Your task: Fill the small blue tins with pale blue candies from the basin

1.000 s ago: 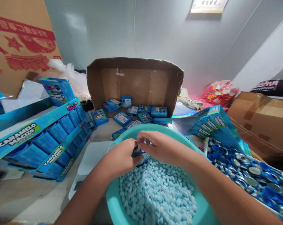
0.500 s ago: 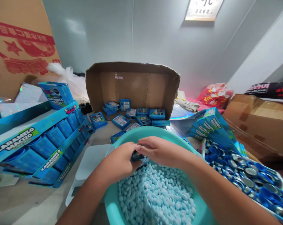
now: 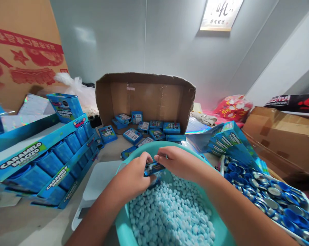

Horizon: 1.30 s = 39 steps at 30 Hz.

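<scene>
Blue tin (image 3: 153,168) gripped by left hand (image 3: 134,173), visible edge pointed toward right hand (image 3: 173,159); right fingers curled, grip cannot be told.

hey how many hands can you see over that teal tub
2: the left hand holds a small blue pack over the teal tub, and the right hand is at the pack's right end. No other hands show.

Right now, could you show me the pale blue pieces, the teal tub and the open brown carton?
Pale blue pieces (image 3: 169,212): head view, middle of heap.
Teal tub (image 3: 123,223): head view, left side.
Open brown carton (image 3: 148,100): head view, inner back wall.
</scene>
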Each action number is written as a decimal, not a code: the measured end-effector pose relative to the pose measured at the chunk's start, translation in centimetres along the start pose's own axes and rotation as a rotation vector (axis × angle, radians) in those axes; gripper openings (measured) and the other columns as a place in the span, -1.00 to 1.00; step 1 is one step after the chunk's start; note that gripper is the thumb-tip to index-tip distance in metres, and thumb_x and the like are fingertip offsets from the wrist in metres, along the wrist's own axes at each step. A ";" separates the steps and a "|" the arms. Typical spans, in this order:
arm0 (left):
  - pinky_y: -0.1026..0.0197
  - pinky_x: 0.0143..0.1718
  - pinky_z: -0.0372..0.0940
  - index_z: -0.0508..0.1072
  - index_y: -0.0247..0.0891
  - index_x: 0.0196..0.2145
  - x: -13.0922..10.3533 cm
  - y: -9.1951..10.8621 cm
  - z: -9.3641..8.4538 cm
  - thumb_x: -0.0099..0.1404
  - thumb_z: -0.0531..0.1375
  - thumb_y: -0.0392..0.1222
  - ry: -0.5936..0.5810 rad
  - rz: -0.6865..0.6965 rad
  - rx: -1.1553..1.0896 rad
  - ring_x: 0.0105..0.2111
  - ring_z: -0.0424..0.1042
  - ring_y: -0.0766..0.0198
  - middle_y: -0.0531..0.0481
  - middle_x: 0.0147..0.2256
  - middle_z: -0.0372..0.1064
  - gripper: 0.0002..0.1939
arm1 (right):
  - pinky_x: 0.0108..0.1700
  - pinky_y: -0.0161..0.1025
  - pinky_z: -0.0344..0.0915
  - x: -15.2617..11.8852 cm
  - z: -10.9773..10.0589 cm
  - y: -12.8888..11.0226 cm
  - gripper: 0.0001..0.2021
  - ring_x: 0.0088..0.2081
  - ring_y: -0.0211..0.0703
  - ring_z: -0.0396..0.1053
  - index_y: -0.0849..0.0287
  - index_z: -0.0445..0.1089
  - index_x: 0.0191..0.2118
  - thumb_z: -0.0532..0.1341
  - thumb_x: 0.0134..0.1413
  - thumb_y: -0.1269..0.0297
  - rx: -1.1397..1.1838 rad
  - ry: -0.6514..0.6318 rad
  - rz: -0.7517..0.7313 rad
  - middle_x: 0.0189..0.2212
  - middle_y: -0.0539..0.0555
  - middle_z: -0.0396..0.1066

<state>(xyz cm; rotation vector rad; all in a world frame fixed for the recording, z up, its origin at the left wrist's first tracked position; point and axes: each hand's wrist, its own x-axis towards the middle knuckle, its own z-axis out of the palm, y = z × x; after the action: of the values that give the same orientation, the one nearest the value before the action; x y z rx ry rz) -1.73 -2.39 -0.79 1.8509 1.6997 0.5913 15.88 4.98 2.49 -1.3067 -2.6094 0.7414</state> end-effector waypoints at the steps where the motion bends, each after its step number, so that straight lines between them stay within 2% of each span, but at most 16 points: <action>1: 0.16 -0.21 0.22 0.36 -0.10 -0.15 0.0 0.1 0.0 0.19 0.25 -0.12 0.007 0.000 0.010 -0.14 0.45 0.11 0.06 -0.12 0.48 -0.74 | -0.45 -0.22 -0.06 0.0 0.1 0.1 -0.65 -0.49 -0.31 0.13 0.17 0.29 -0.46 0.06 0.31 0.11 -0.024 -0.006 0.001 -0.54 -0.05 0.24; 4: 0.19 -0.29 0.16 0.37 -0.11 -0.25 0.2 0.2 0.0 0.19 0.24 -0.13 0.023 0.011 0.033 -0.23 0.42 0.16 0.09 -0.22 0.46 -0.84 | -0.41 -0.23 -0.02 0.2 0.4 0.4 -0.70 -0.43 -0.28 0.21 0.19 0.36 -0.45 0.10 0.27 0.18 -0.087 0.022 -0.014 -0.46 0.01 0.35; 9: 0.21 -0.33 0.11 0.38 -0.11 -0.27 0.3 0.0 0.2 0.17 0.22 -0.17 0.062 0.033 0.043 -0.27 0.39 0.20 0.10 -0.29 0.44 -0.86 | -0.41 -0.24 -0.01 0.3 0.6 0.7 -0.76 -0.40 -0.26 0.25 0.20 0.43 -0.39 0.14 0.23 0.19 -0.129 0.005 0.008 -0.39 0.04 0.42; 14: 0.20 -0.37 0.07 0.37 -0.15 -0.36 0.4 0.0 0.3 0.14 0.20 -0.19 0.059 0.042 0.087 -0.32 0.36 0.21 0.09 -0.36 0.40 -0.92 | -0.49 -0.21 -0.14 -0.1 0.4 0.2 -0.67 -0.55 -0.32 0.09 0.18 0.34 -0.49 0.13 0.24 0.11 -0.144 -0.037 0.043 -0.58 -0.04 0.27; 19: 0.20 -0.40 0.02 0.32 -0.19 -0.46 0.4 0.1 0.2 0.11 0.17 -0.21 0.059 0.034 0.152 -0.39 0.30 0.24 0.08 -0.44 0.34 -0.94 | -0.50 -0.19 -0.17 -0.3 0.2 0.3 -0.53 -0.58 -0.32 -0.04 0.18 0.18 -0.60 0.08 0.28 0.02 -0.180 -0.015 0.057 -0.66 -0.06 0.05; 21: 0.19 -0.42 0.01 0.31 -0.19 -0.48 0.4 0.0 0.2 0.10 0.17 -0.21 0.057 0.033 0.163 -0.41 0.29 0.24 0.08 -0.46 0.33 -0.93 | -0.49 -0.20 -0.16 -0.4 0.3 0.6 -0.54 -0.56 -0.31 0.00 0.17 0.20 -0.57 0.07 0.28 -0.01 -0.188 -0.002 0.072 -0.64 -0.05 0.10; 23: 0.19 -0.42 0.02 0.32 -0.19 -0.49 0.4 0.0 0.3 0.10 0.19 -0.20 0.048 0.036 0.156 -0.41 0.30 0.24 0.08 -0.46 0.33 -0.92 | -0.48 -0.21 -0.13 -0.4 0.3 0.9 -0.60 -0.53 -0.29 0.09 0.15 0.29 -0.47 0.08 0.27 -0.03 -0.174 0.014 0.105 -0.57 -0.04 0.24; 27: 0.19 -0.34 0.10 0.37 -0.19 -0.44 0.4 -0.2 0.3 0.12 0.21 -0.22 0.088 0.054 0.146 -0.33 0.35 0.22 0.06 -0.38 0.36 -0.94 | -0.46 -0.22 -0.05 -0.4 0.5 1.3 -0.65 -0.45 -0.22 0.23 0.12 0.37 -0.23 0.07 0.27 -0.06 -0.146 -0.037 0.169 -0.43 0.00 0.41; 31: 0.17 -0.28 0.15 0.44 -0.21 -0.37 0.5 -0.3 0.1 0.15 0.25 -0.23 0.139 -0.008 0.148 -0.27 0.38 0.22 0.01 -0.21 0.37 -0.94 | -0.45 -0.21 -0.04 -0.5 0.4 1.0 -0.60 -0.44 -0.20 0.26 0.14 0.39 -0.24 0.03 0.30 -0.09 -0.149 -0.117 0.178 -0.44 0.03 0.41; 33: 0.15 -0.27 0.16 0.48 -0.22 -0.37 0.5 -0.4 0.0 0.19 0.24 -0.20 0.091 -0.018 0.174 -0.29 0.39 0.20 -0.01 -0.21 0.38 -0.94 | -0.44 -0.21 -0.03 -0.5 0.3 0.8 -0.60 -0.45 -0.20 0.26 0.14 0.40 -0.24 0.03 0.30 -0.09 -0.145 -0.141 0.162 -0.44 0.04 0.42; 36: 0.11 -0.22 0.20 0.54 -0.22 -0.33 0.3 -0.5 -0.3 0.25 0.19 -0.16 0.011 0.035 0.228 -0.24 0.42 0.13 -0.05 -0.22 0.40 -0.86 | -0.44 -0.21 -0.03 -0.7 0.4 0.7 -0.59 -0.44 -0.20 0.26 0.14 0.38 -0.27 0.01 0.31 -0.09 -0.144 -0.152 0.141 -0.43 0.04 0.42; 39: 0.10 -0.14 0.23 0.57 -0.19 -0.24 -0.1 -0.6 -0.6 0.29 0.19 -0.09 -0.047 0.092 0.224 -0.15 0.44 0.09 -0.06 -0.11 0.41 -0.80 | -0.45 -0.21 -0.03 -0.8 0.5 0.8 -0.60 -0.45 -0.20 0.25 0.14 0.36 -0.30 0.03 0.30 -0.10 -0.151 -0.161 0.145 -0.43 0.05 0.41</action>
<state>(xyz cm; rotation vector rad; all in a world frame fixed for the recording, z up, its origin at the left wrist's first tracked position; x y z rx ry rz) -2.57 -2.36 -0.75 2.0913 1.7153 0.4038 16.74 4.60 1.72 -1.5531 -2.7672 0.7103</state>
